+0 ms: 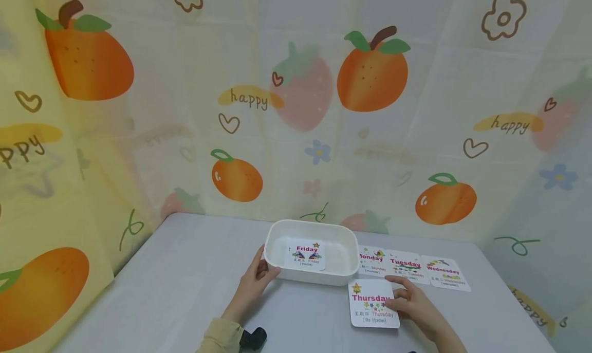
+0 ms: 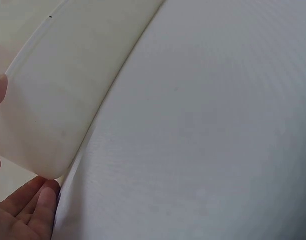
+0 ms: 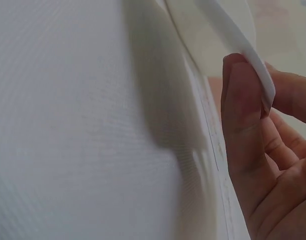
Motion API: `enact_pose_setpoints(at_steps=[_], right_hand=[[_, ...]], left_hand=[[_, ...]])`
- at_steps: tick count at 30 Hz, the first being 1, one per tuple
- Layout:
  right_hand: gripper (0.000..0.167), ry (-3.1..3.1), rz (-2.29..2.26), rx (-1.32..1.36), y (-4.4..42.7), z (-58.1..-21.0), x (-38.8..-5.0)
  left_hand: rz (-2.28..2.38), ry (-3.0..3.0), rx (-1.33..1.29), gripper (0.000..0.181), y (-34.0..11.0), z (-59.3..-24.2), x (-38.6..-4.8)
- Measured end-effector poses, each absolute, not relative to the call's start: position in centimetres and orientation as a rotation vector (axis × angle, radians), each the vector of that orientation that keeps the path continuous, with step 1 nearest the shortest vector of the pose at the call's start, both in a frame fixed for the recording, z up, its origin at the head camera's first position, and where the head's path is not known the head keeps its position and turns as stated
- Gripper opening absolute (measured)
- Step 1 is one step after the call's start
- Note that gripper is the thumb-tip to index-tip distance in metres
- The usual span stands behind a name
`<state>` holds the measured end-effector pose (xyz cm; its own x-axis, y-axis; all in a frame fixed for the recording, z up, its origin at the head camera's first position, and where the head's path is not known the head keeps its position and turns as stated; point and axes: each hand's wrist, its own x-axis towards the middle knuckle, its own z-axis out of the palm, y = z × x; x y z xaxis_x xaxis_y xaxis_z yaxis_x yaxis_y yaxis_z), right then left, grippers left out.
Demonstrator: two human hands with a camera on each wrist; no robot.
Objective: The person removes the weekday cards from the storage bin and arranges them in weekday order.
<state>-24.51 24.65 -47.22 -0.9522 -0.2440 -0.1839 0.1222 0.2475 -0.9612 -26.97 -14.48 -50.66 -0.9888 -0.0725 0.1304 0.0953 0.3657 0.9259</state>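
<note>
A white plastic box (image 1: 319, 277) stands on the table, with a card reading Friday (image 1: 304, 255) lying inside. My left hand (image 1: 253, 281) grips the box at its near left corner, thumb at the rim and fingers against the side. The left wrist view shows the fingers (image 2: 40, 202) by the box's lower corner. Between thumb and fingers, my right hand (image 1: 413, 304) pinches the right edge of a card reading Thursday (image 1: 373, 312). In the right wrist view that card (image 3: 242, 42) is edge-on and raised above the tabletop.
Right of the box, cards reading Monday (image 1: 372, 264), Tuesday (image 1: 407, 268) and Wednesday (image 1: 445, 276) lie in a row; the box partly covers Monday. A white cloth (image 1: 185, 281) covers the table. Behind it hangs a fruit-patterned curtain (image 1: 296, 178), with another side on the left.
</note>
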Motion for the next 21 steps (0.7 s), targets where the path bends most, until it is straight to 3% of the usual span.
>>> enact_pose_setpoints(at_steps=[13,21], right_hand=[[0.07,2.4,-1.685,0.085,24.0,-47.1,-24.9],[0.069,2.664,-1.412,0.172,23.7,-47.0,-25.5]], left_hand=[[-1.702,-2.466,-0.013,0.08,-14.5,-50.8,-27.0],[-1.691,-2.463,-0.01,0.082,-14.4,-50.8,-27.0]])
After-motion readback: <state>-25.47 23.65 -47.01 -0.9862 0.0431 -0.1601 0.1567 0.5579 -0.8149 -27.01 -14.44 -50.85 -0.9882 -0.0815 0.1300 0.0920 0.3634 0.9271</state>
